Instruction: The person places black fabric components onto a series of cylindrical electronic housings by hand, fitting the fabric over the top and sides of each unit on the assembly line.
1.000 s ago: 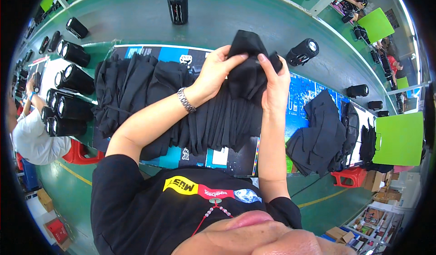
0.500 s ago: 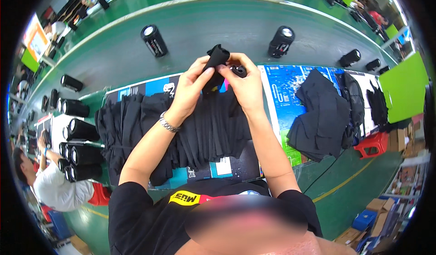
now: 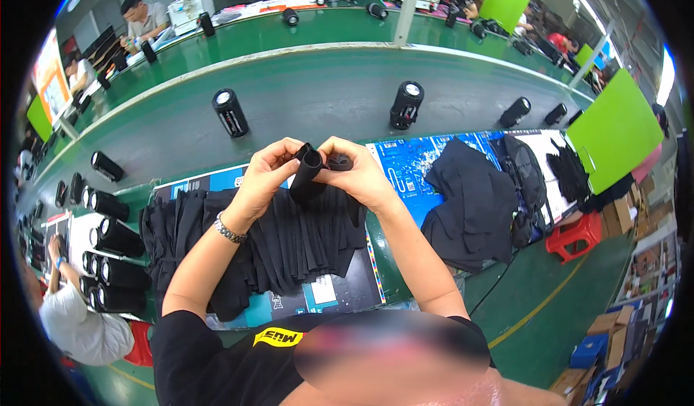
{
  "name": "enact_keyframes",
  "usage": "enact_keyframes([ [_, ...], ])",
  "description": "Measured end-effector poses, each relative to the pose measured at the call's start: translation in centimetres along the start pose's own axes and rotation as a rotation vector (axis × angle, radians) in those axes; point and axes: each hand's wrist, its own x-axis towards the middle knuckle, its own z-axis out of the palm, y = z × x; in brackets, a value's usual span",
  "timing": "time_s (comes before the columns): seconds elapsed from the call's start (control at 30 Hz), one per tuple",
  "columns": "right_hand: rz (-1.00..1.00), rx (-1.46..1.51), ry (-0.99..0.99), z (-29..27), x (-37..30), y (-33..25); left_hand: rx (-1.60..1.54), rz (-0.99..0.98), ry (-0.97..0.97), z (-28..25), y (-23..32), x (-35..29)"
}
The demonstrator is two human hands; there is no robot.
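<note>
My left hand (image 3: 262, 176) and my right hand (image 3: 363, 180) meet in front of me, pinching a black fabric tube (image 3: 306, 182) between them. Its open upper end gapes between my fingertips. A small dark rolled piece (image 3: 340, 161) sits in the curl of my right hand; what it is I cannot make out. Under my hands lies a long row of overlapping black fabric pieces (image 3: 278, 250), spread over a printed mat. A metal-banded watch (image 3: 230, 228) is on my left wrist.
Black cylinders with shiny ends stand on the grey conveyor, one at left (image 3: 230, 114), one at right (image 3: 407, 105). More cylinders (image 3: 119, 237) crowd the left side. Black cloth (image 3: 473, 207) and a dark bag (image 3: 522, 178) lie right, near a red stool (image 3: 575, 242). Other people sit around.
The view has tilted up, showing more of the far benches. The fabric tube has turned so that its open end now shows. Both hands keep hold of it.
</note>
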Motion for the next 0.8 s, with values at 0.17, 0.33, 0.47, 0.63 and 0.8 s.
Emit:
enact_keyframes([
  [0.17,0.059,0.071,-0.116,1.1,1.2,-2.2,-0.264,-0.086,0.051,-2.4,3.0,-1.6],
  [0.33,0.251,0.301,-0.225,1.8,3.9,-2.1,-0.264,-0.374,0.144,-4.1,4.2,-3.5],
  [0.47,0.353,0.315,-0.384,2.2,8.2,-0.4,-0.233,-0.449,0.093,-8.1,2.5,-3.5],
  [0.63,0.400,0.167,-0.308,2.8,13.8,4.1,-0.248,-0.220,0.115,-13.5,0.7,-1.9],
  [0.8,0.281,-0.047,-0.047,5.5,19.6,8.2,0.122,-0.094,0.474,-17.7,-1.4,2.8],
])
